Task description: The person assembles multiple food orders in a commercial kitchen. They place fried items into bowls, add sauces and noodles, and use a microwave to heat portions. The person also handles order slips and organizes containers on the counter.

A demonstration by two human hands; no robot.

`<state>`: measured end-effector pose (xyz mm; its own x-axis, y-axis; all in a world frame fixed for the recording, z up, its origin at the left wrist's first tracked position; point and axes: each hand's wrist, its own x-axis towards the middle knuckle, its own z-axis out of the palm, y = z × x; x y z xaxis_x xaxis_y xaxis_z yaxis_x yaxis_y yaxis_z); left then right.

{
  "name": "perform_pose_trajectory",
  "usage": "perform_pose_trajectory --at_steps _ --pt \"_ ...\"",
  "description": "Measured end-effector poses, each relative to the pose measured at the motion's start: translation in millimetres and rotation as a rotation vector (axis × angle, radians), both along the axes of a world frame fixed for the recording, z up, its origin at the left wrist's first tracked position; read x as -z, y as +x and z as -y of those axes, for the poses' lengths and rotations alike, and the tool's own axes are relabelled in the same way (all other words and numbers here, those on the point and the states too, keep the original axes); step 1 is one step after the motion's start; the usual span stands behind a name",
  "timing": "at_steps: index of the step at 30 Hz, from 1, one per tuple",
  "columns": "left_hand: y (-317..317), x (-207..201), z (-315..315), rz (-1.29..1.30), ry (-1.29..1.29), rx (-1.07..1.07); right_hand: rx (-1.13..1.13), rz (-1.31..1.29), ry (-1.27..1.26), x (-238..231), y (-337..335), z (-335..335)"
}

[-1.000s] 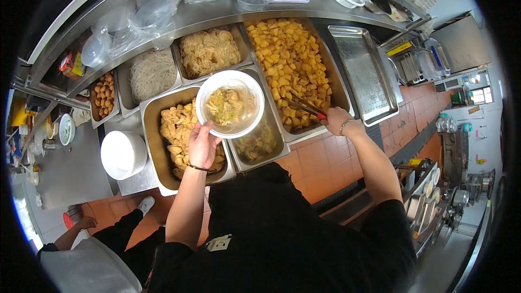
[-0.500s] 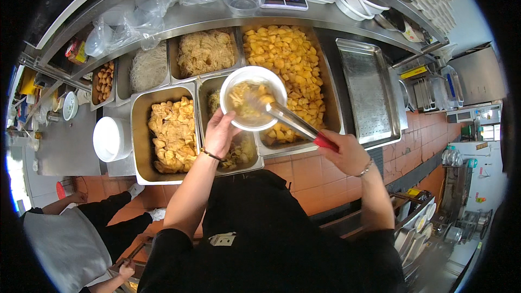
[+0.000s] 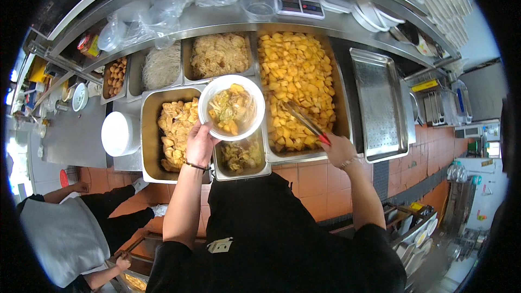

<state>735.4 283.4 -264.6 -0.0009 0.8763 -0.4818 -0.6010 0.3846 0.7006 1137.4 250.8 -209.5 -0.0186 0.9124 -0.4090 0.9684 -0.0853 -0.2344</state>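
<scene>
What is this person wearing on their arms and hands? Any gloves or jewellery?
No gloves: both hands are bare. The left hand has a thin dark bracelet round the wrist. The right hand has a pale band or watch at the wrist; which it is cannot be told. Both forearms are uncovered, and short black sleeves of a black top end near the elbows.

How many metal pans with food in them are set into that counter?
6. Back row from the left: small pan of brown balls, noodle pan, shredded-food pan, big pan of yellow chunks. Front row: pale-chunk pan, and greens pan, partly hidden under the white bowl.
</scene>
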Motion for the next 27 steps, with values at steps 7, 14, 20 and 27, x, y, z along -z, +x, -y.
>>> perform_pose_trajectory --at_steps 7,14,20,27 --pt "1 3 -4 -0.119 0.069 0.035 0.113 -0.318 0.034 -98 13 41" --pt "12 3 -8 0.034 0.072 0.087 0.129 -0.519 -0.015 -90 -53 42" --pt "-63 -24 1 0.054 0.108 0.060 0.510 -0.926 0.041 -70 -56 71" --pt "-309 -66 42 -0.086 0.170 -0.312 0.533 -0.364 0.379 35 -124 141"
